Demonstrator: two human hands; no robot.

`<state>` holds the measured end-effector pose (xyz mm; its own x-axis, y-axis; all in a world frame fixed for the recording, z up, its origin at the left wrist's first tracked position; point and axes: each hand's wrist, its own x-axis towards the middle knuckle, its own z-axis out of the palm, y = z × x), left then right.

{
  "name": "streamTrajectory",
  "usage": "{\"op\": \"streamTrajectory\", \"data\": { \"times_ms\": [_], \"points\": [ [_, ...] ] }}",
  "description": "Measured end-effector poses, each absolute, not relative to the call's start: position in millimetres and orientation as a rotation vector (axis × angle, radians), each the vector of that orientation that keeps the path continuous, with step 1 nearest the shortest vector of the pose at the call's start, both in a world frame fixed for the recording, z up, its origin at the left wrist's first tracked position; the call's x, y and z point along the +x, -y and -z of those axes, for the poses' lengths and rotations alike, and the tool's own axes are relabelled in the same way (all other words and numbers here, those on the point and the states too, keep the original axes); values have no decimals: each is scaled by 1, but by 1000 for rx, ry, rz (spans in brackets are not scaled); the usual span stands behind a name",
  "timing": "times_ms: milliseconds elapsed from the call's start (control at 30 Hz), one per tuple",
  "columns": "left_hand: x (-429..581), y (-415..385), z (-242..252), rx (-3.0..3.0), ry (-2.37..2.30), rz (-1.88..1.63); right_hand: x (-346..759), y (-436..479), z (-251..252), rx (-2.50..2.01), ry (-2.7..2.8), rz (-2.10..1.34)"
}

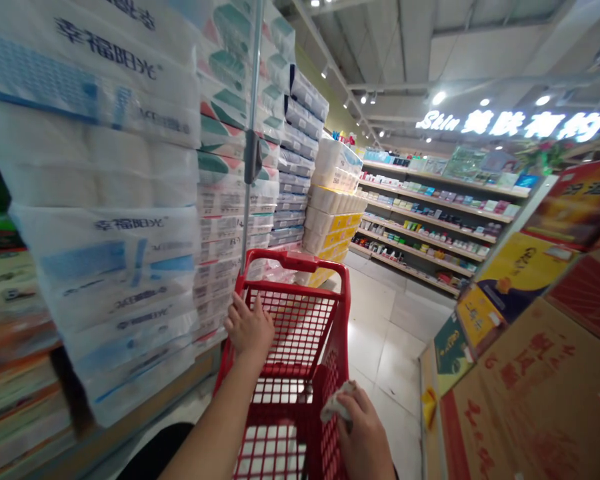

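Note:
A red plastic shopping cart (pixel 344 320) with grid walls stands in front of me in a store aisle. My left hand (pixel 250 327) lies on its left top rim, fingers curled over the edge and thumb on the inner side. Within the closed fingers of my right hand (pixel 363 427) is a crumpled whitish cloth (pixel 337 402), at the cart's right side near the top rim. Its folds are partly covered by the fingers. Through the basket's grid, the pale floor shows.
Tall stacks of wrapped toilet paper (pixel 115 267) and tissue packs (pixel 223 187) line the left, close to the cart. Cardboard boxes (pixel 540 380) are piled on the right. Farther back, shelves of small packaged goods (pixel 430 223) stand beyond the tiled floor (pixel 375 327) under a lit sign.

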<state>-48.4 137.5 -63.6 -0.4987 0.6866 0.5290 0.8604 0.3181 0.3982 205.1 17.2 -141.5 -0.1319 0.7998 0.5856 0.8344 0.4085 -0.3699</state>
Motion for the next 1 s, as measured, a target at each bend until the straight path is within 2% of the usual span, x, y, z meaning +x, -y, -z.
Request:
{"op": "streamTrajectory", "data": {
  "times_ms": [200, 367, 467, 633, 800, 1000],
  "points": [
    [-51, -139, 56, -1422, 2413, 1059, 188, -51, 87, -1396, 1912, 77],
    [-52, -140, 58, -1482, 2391, 1031, 142, -127, 19, -1174, 1767, 59],
    [-52, -139, 62, -1490, 2343, 963, 117, -180, -1, -1097, 1736, 76],
    [-58, -139, 68, -1502, 2319, 852, 101, -241, 32, -1294, 1738, 138],
    [-60, -143, 70, -1545, 2314, 815, 97, -250, 79, -1403, 1677, 154],
    [-55, -149, 72, -1578, 2327, 844, 103, -241, 77, -1444, 1806, 163]
  ]
}}
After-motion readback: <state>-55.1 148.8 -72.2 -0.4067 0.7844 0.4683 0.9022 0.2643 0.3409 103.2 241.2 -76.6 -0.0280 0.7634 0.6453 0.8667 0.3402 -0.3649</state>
